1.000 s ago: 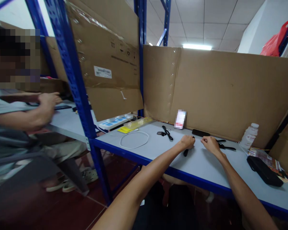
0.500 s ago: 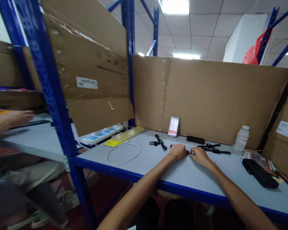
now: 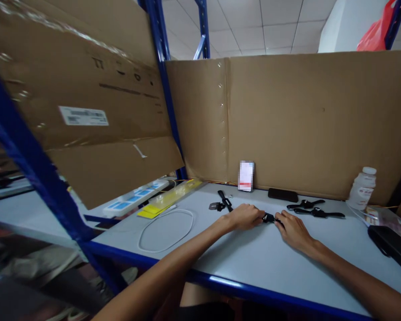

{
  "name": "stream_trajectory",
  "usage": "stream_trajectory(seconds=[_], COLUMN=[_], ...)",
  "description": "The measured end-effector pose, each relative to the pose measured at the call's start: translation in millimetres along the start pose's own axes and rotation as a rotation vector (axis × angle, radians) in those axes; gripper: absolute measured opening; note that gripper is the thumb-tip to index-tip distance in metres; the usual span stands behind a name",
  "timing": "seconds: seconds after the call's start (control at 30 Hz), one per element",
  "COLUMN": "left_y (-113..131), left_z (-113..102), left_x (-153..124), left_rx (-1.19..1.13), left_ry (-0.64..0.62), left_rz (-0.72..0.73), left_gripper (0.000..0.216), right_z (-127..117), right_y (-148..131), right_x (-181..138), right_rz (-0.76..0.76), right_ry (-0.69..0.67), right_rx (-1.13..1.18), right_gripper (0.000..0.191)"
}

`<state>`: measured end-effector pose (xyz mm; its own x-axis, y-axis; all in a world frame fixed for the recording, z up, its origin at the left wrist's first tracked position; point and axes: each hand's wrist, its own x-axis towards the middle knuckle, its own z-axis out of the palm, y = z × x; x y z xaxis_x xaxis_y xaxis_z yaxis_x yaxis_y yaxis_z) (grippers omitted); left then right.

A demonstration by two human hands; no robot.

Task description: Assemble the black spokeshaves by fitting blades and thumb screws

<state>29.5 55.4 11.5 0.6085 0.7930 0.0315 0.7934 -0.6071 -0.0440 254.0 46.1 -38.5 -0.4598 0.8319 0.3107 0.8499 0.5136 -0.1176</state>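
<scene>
My left hand (image 3: 247, 216) is closed on one end of a black watch (image 3: 269, 217), low over the table. My right hand (image 3: 293, 229) pinches the strap at the other end. Only the dark middle of this watch shows between my fingers; its ends are hidden. Left of my hands lie a black strap piece (image 3: 224, 200) and a small dark grey piece (image 3: 215, 206). To the right, two more black watches (image 3: 318, 213) lie flat with their straps stretched out.
A lit phone (image 3: 246, 176) leans on the cardboard wall (image 3: 287, 120). Near it lies a flat black block (image 3: 282, 195). A white cable (image 3: 165, 227), yellow sheet (image 3: 153, 210) and power strip (image 3: 133, 198) are left; a bottle (image 3: 362, 189) and black case (image 3: 392, 247) right.
My view has come closer to the table and tilted down. My hands are a little farther apart, and more of the watch shows between them. The neighbouring person's hand has left the view.
</scene>
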Motion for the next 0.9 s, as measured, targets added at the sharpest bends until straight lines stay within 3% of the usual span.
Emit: stream_trajectory(seconds=[0.23,0.47,0.67,0.9], left_y=[16,21,12,8], left_z=[14,19,16,11], left_x=[18,34,26,7], left_rx=[0.034,0.03,0.003,-0.015], left_ry=[0.055,0.045,0.057,0.055], left_rz=[-0.122,-0.123,-0.175,-0.005], left_gripper=[0.047,0.026,0.03,0.031], right_z=[5,3,-3,-5], right_y=[4,7,12,11], right_x=[1,3,6,6], right_rz=[-0.064,-0.083,-0.114,-0.113], right_ry=[0.017,-0.007,-0.048,-0.026], right_rx=[0.021,0.019,0.029,0.019], right_gripper=[0.019,0.019,0.018,0.016])
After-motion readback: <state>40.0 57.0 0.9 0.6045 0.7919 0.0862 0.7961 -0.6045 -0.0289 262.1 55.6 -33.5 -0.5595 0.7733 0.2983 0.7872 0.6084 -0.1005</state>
